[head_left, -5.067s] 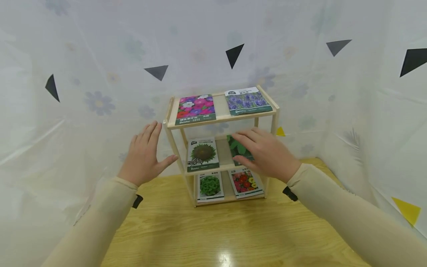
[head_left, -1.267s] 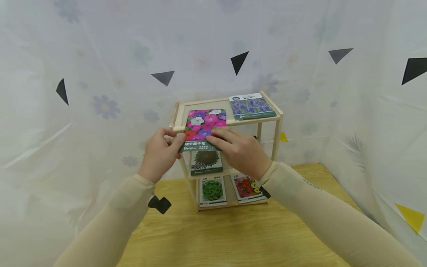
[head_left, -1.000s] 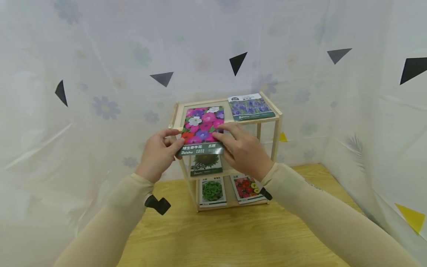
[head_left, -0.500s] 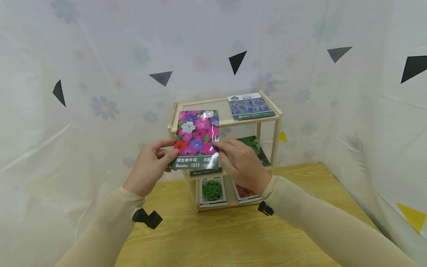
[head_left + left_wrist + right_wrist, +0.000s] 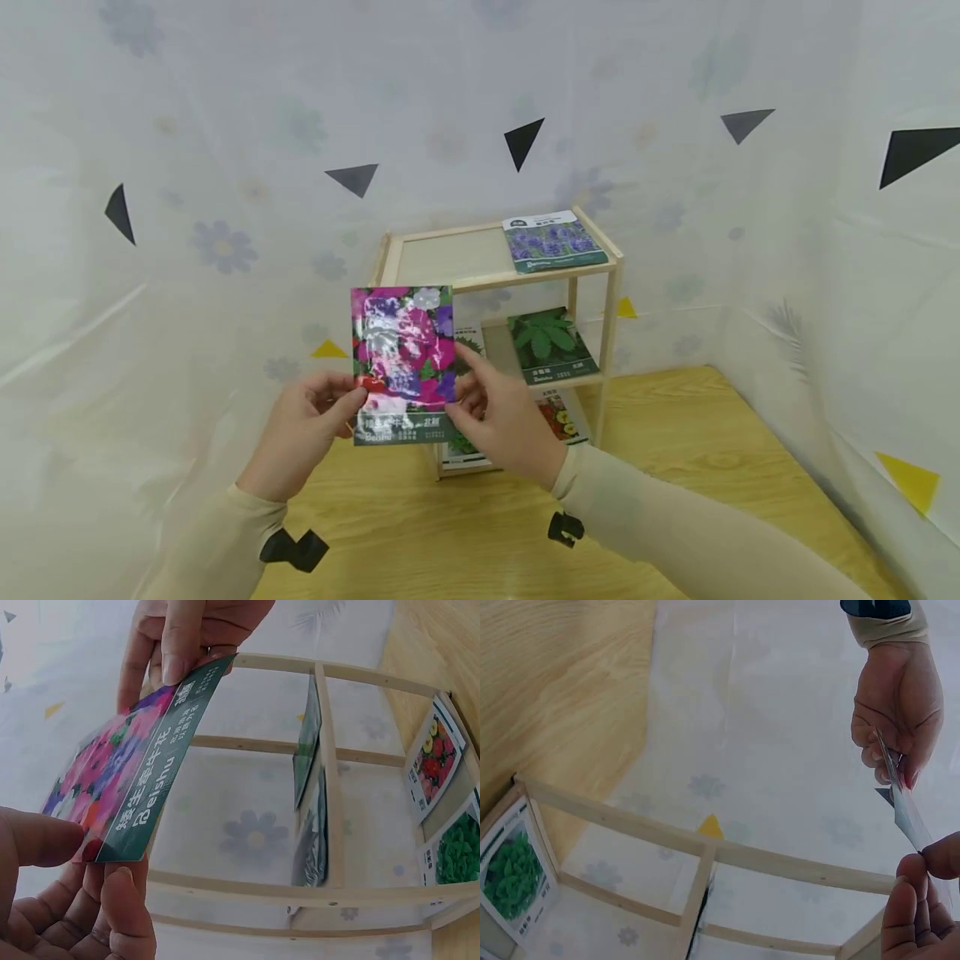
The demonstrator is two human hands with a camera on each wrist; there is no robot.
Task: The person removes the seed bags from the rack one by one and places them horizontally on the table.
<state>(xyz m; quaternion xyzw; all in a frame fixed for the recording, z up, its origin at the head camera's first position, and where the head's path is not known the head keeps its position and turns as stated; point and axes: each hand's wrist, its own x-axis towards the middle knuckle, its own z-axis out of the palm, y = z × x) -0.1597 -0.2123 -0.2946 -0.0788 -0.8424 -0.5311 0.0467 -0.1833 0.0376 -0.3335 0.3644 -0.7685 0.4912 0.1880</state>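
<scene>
A glossy seed packet with pink, purple, white and red flowers (image 5: pixel 405 350) is held up in front of the shelf's left side, its face tilted toward the head camera. Light glares off its picture. My left hand (image 5: pixel 300 429) pinches the lower left edge, thumb in front. At the right edge, my right hand (image 5: pixel 513 417) pinches it between thumb and fingers. In the left wrist view, the packet's green lower strip (image 5: pixel 157 772) spans from one hand to the other. The right wrist view catches the packet (image 5: pixel 907 817) nearly edge-on between both hands.
A three-tier wooden shelf (image 5: pixel 609 325) stands on the wood-grain table (image 5: pixel 660 467). Its top bears a lavender packet (image 5: pixel 555 243); below lie a green-leaf packet (image 5: pixel 551 343) and a partly covered sunflower packet (image 5: pixel 471 335). Two packets on the bottom tier are partly hidden.
Both hands first hovered apart over the shelf. They then took the flower packet off its top left and drew it nearer, down and left, turning its face up toward the head camera.
</scene>
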